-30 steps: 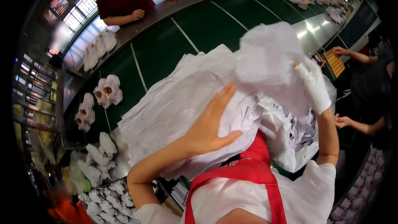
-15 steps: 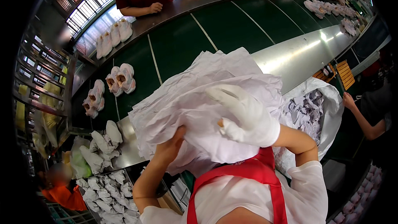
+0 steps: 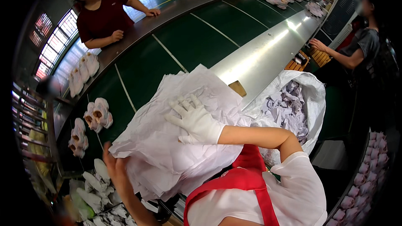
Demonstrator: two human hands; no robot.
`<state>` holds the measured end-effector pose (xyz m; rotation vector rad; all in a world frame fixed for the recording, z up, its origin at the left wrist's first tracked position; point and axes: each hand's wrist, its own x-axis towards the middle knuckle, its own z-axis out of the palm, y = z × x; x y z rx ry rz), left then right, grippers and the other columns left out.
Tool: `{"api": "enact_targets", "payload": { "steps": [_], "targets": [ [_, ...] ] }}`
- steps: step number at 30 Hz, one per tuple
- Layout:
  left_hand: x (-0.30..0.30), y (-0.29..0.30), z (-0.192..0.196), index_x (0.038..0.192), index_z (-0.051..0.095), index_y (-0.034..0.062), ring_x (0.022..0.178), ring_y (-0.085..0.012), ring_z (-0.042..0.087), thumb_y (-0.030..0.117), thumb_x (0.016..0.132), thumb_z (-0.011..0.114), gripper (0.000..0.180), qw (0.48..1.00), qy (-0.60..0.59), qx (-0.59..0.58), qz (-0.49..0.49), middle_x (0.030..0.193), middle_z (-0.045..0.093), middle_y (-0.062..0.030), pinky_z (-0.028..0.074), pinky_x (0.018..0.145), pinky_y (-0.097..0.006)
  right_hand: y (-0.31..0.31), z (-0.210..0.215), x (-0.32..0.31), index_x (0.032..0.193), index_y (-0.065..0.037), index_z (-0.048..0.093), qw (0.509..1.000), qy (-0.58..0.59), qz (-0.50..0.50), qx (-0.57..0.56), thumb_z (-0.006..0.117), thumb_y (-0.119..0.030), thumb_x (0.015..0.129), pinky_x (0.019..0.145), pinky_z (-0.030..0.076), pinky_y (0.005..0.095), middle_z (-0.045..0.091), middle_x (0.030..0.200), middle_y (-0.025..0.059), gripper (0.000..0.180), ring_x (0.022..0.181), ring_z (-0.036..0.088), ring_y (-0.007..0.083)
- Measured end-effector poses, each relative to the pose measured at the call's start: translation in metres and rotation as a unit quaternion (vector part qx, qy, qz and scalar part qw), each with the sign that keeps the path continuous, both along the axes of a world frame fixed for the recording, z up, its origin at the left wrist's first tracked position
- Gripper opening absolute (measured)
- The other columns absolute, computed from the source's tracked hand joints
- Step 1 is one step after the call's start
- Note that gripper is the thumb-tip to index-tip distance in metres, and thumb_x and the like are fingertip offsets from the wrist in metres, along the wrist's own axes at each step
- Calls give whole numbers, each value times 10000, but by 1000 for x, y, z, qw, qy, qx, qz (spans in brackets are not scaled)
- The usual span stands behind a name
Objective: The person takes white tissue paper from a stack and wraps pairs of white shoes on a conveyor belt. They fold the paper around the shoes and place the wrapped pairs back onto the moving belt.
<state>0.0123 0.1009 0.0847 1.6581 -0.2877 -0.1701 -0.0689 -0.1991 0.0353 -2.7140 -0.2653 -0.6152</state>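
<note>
Centre frame: stack of white tissue paper sheets gathered, not yet set on green tabletop; gloved right hand flat on top, fingers spread; bare left hand grips lower-left edge.

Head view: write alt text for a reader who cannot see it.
A person's gloved right hand presses flat on a stack of white tissue paper at the edge of a green conveyor belt, while the bare left hand grips the stack's near edge. Pairs of white shoes lie on the belt.
</note>
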Motion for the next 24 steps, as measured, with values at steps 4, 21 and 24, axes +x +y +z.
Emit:
{"api": "enact_targets", "payload": {
  "steps": [4,21,24],
  "targets": [
    [-58,-42,62,1422,328,-25,1254,-326,484,261,946,463,571,953,-299,34,40,1348,482,-239,320,1092,-445,2,-2,-1,1328,-142,525,1000,30,-3,9,661,-434,714,1091,222,603,402,1422,229,693,1298,395,431],
    [-25,-36,-86,1506,285,203,1448,-412,80,511,794,649,856,878,-178,444,13,1577,135,-170,70,1037,-736,-24,-24,3,1389,-103,475,989,73,-131,-6,633,-491,766,1106,215,558,377,1461,224,751,1331,316,490],
    [-22,-34,-87,1510,268,198,1445,-418,87,496,806,646,853,881,-169,443,0,1576,130,-175,81,1030,-739,-24,-26,5,1398,-86,460,988,72,-136,-6,644,-469,762,1106,230,538,366,1458,249,765,1330,314,490]
  ]
}}
